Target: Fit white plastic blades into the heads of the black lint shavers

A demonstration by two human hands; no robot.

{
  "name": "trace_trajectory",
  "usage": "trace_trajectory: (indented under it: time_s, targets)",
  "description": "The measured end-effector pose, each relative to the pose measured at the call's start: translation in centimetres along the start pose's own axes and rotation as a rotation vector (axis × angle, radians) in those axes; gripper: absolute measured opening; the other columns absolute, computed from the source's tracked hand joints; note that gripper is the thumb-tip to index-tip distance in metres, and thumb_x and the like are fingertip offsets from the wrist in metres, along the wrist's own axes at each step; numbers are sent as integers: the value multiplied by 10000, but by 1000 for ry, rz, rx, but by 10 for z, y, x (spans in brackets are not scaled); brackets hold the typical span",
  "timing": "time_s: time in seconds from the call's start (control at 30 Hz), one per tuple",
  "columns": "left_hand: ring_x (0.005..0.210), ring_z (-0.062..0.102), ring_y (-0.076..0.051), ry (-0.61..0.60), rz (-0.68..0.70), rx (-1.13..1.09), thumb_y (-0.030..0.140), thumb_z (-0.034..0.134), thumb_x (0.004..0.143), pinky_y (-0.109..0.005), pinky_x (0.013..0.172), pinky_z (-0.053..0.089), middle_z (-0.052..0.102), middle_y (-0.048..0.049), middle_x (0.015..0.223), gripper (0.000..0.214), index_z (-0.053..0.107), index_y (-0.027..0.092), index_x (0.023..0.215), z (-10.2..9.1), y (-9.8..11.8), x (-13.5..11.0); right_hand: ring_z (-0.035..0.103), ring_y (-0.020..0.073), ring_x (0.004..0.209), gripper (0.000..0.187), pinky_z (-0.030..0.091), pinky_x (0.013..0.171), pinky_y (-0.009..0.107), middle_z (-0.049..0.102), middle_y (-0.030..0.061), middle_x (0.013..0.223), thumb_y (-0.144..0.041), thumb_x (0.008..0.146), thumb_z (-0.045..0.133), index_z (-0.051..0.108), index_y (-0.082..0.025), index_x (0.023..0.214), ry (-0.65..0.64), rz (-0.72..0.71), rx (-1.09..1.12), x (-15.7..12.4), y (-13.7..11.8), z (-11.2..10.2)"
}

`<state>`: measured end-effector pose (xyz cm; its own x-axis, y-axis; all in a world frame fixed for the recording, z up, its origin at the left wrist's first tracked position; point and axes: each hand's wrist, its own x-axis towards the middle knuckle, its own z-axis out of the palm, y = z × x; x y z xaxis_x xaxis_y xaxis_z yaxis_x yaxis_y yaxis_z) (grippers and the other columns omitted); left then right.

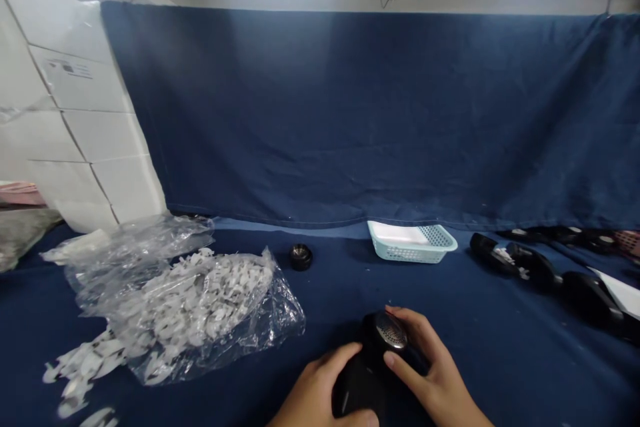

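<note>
Both my hands hold a black lint shaver [367, 363] with a round metal mesh head, low at the bottom centre over the blue cloth. My left hand [320, 390] wraps the shaver's lower body from the left. My right hand [433, 373] curls round its head end, thumb near the mesh. A small black round cap [301, 257] lies apart on the cloth, farther back.
A clear plastic bag of several small white parts [200, 300] lies at left, some spilled loose. A light blue basket [413, 241] sits at the back. More black shavers [530, 265] lie at right. White boxes [75, 120] stack at far left. A blue cloth wall hangs behind.
</note>
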<state>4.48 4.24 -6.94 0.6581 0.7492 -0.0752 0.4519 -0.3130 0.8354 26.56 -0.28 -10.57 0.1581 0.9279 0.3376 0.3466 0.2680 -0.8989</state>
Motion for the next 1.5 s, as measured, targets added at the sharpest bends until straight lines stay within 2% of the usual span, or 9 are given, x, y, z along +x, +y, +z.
trace_trajectory:
  time_s: [0.3,0.5,0.77,0.9,1.03,1.17,1.3,1.43,1.5]
  targets:
    - [996,622,-281,-42,-3,-5,506,726,724,-346,874,495,638,-56,1254,605,601,299,1279,-2,3,-6,567,276,1233,395,473,1037,407,620,74,1295,-310,782,712,575,-306,1152,-34,33,101,0,-4,-3]
    - [632,584,-151,78,-80,8,442,598,846,-293,684,504,677,-36,1136,416,606,319,1243,-5,1,-7,583,283,1184,414,503,984,374,637,72,1224,-437,790,678,551,-281,1152,220,131,-3,2,4,-11]
    - [709,641,-188,267,138,423,404,426,963,-343,738,476,700,-53,979,304,670,253,1062,-52,6,-2,655,241,820,390,507,724,302,708,10,818,-598,873,471,647,-258,947,101,241,-348,20,14,-44]
    - [738,658,-248,181,48,645,394,441,942,-359,679,448,700,-70,852,309,706,235,940,-84,3,-7,671,244,756,406,508,682,318,713,15,761,-607,874,466,668,-257,848,65,252,-427,24,22,-44]
    - [703,651,-261,22,-44,710,368,596,832,-333,632,423,691,-58,750,202,738,241,900,-109,-1,-16,661,278,969,399,515,823,373,709,49,1040,-583,856,505,663,-264,1038,148,225,-447,27,33,-42]
    - [688,641,-239,-34,-46,671,342,606,816,-305,610,401,679,-41,710,218,741,271,972,-113,9,-32,598,312,1110,474,518,855,429,617,94,1213,-565,848,505,603,-254,1191,203,180,-452,29,44,-44]
    - [662,629,-209,-42,-95,631,334,613,803,-288,590,377,682,-26,695,183,754,275,904,-119,20,-64,551,329,1183,441,519,879,448,589,101,1242,-547,827,540,635,-259,1148,211,113,-472,28,57,-48]
    - [707,643,-239,56,-338,752,344,652,732,-306,625,400,702,-33,748,189,740,262,878,-155,5,-107,526,343,1207,421,479,948,501,579,111,1242,-534,818,553,645,-256,1121,178,83,-497,26,65,-50]
    - [879,650,-303,148,-461,886,286,689,654,-345,712,430,711,-87,985,411,699,243,1063,-177,-9,-127,505,353,1225,431,462,963,520,569,119,1249,-535,815,550,639,-248,1124,167,78,-499,26,66,-51]
